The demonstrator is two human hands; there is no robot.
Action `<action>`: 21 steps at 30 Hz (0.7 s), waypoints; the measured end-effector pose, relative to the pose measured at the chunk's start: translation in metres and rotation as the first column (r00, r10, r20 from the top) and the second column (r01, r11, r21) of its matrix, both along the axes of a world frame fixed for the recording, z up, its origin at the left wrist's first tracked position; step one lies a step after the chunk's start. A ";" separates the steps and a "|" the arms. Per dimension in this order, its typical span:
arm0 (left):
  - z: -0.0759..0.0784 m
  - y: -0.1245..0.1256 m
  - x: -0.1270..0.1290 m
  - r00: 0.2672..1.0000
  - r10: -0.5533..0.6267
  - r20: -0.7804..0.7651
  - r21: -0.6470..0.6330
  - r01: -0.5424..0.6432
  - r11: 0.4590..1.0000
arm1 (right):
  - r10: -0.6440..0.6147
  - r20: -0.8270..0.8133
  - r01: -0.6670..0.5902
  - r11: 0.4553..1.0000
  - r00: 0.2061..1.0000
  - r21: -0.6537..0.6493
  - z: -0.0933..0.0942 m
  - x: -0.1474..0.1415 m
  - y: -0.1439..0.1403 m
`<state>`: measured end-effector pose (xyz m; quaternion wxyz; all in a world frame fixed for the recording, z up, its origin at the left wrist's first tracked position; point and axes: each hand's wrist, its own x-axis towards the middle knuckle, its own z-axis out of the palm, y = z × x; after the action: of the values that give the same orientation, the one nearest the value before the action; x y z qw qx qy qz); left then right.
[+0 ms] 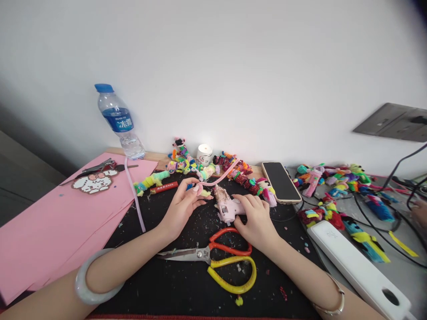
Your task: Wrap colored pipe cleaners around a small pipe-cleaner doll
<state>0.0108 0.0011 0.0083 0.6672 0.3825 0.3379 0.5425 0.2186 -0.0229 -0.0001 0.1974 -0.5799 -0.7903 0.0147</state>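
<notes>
My left hand (178, 209) pinches a pink pipe cleaner (222, 178). One end is coiled between thumb and fingers, while the loose end sticks up to the right. Opposite it, my right hand (259, 218) is wrapped round the handle of a pale pink hot glue gun (229, 210), which lies low over the black mat (147, 280). Its nozzle end is stained brown and points toward the back. Just in front of both hands lie scissors (199, 254) with one red and one yellow handle, blades to the left. A lilac pipe cleaner (134, 195) rests left of my left hand.
Pink sheets (66, 226) cover the left, with a water bottle (118, 120) behind. Pipe-cleaner figures (182, 165) line the wall by a white candle (204, 154). A phone (282, 182), a white power bank-like device (356, 271), cables and another person's hand (420, 213) are on the right.
</notes>
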 end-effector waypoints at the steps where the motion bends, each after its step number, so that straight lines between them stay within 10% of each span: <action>1: 0.000 0.000 0.000 1.000 0.001 0.003 -0.008 -0.001 1.000 | -0.008 -0.010 0.008 1.000 1.000 0.007 0.000 0.001 0.001; 21: 0.002 -0.004 0.004 0.989 -0.131 0.067 -0.092 0.137 0.986 | 0.159 -0.562 -0.183 0.983 0.812 0.013 0.002 0.002 -0.005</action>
<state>0.0148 -0.0026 0.0098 0.7298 0.3550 0.3170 0.4909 0.2210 -0.0282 0.0020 0.4060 -0.4806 -0.7460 0.2182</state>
